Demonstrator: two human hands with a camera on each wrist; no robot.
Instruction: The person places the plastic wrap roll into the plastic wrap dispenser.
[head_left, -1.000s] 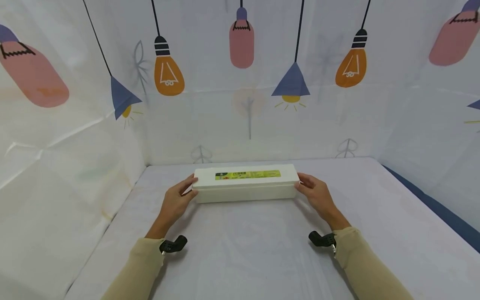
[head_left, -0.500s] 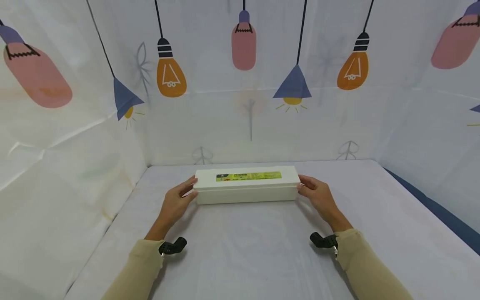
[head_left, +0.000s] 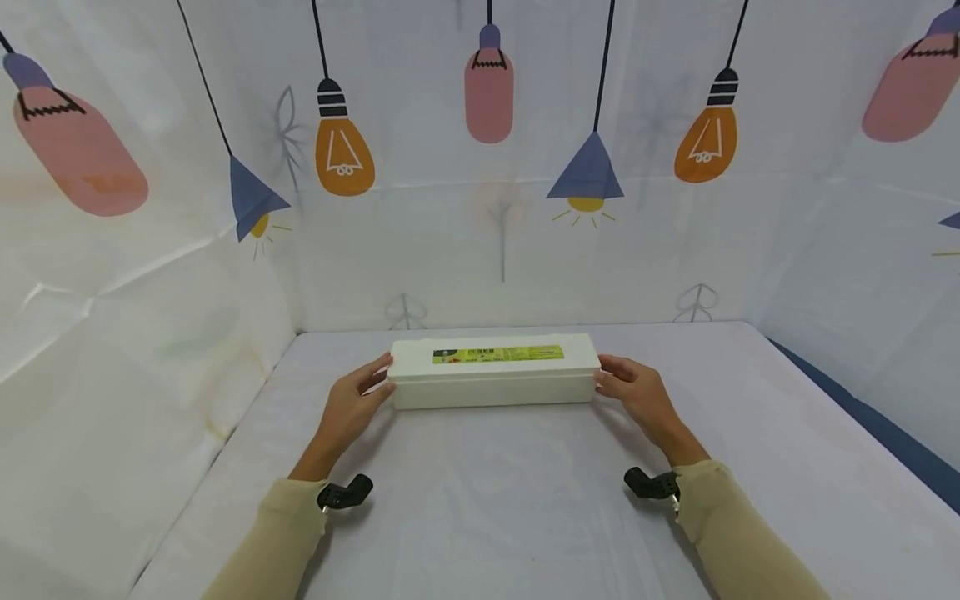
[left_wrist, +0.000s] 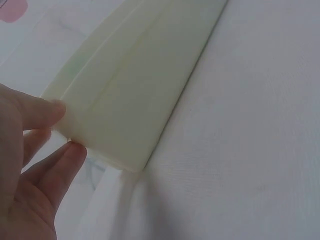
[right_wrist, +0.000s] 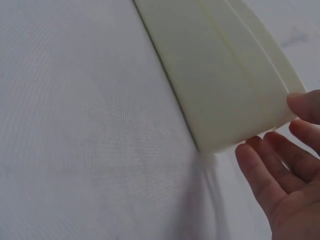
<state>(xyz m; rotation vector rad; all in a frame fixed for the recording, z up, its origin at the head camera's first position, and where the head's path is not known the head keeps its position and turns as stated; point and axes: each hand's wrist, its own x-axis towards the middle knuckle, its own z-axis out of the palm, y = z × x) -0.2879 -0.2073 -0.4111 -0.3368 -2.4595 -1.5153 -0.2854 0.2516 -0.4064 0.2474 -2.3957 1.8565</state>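
A long white box [head_left: 491,390] with a lid seam and a yellow-green label [head_left: 498,354] lies crosswise on the white-covered table. My left hand [head_left: 352,410] holds its left end, thumb at the near corner and fingers against the end face. At the opposite end, my right hand [head_left: 643,402] holds it the same way. In the left wrist view the box [left_wrist: 135,85] shows its plain front side, and fingertips [left_wrist: 77,150] touch its end. The right wrist view shows the other end of the box [right_wrist: 215,75] with my thumb on its edge. The box's back and inside are hidden.
The white tablecloth [head_left: 480,500] spreads around the box. Behind stands a white curtain [head_left: 435,250] printed with hanging lamps, and it also closes off the left and right. A dark blue strip [head_left: 862,408] runs along the table's right edge. Black wrist cameras sit at both cuffs.
Both hands stay at the box ends and the box keeps its place on the table. Only the head view has shifted slightly, so the scene sits a little lower.
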